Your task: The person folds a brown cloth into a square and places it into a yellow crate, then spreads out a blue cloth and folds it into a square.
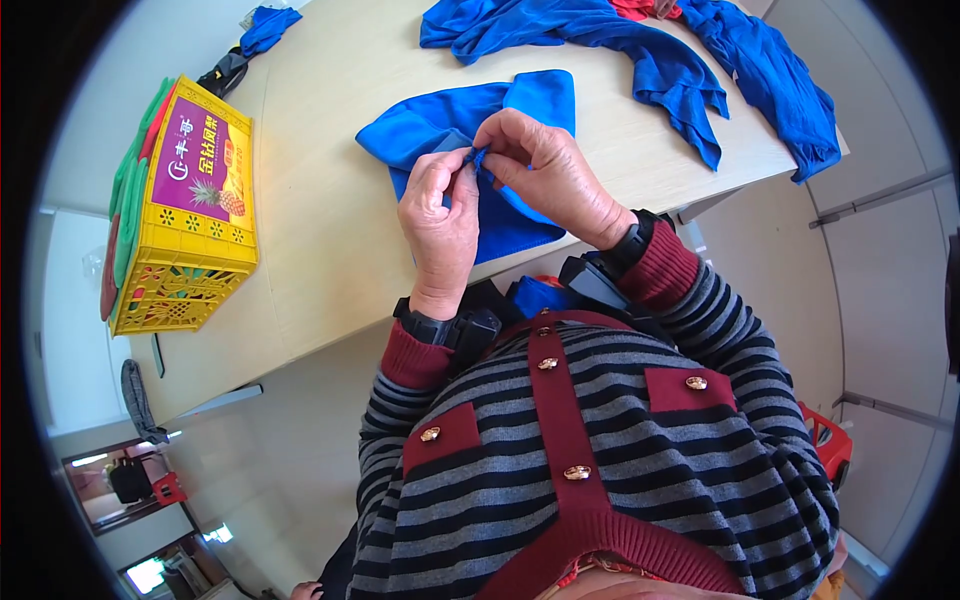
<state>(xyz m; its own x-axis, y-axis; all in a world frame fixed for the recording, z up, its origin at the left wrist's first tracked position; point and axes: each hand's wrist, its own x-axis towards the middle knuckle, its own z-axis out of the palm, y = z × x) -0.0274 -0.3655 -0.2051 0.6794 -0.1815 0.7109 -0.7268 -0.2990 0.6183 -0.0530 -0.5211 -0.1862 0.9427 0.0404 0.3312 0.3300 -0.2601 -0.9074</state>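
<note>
My left hand point(442, 215) and my right hand point(556, 178) meet above a blue cloth point(425, 122) on the table. Between the fingertips of both hands is a small twisted, knot-like bit of blue cord point(477, 157), pinched from either side. Whether this cord is joined to the cloth beneath is hidden by my fingers. The cloth lies partly folded, its near part reaching the front edge of the table. Each wrist wears a black strap with a dark device on it.
A yellow plastic crate point(185, 285) with a purple pineapple label stands at the left, green and red cloths point(128, 215) over its far side. More blue cloths point(600, 35) spread along the back and right of the pale wooden table point(320, 215). A red object point(828, 445) sits lower right.
</note>
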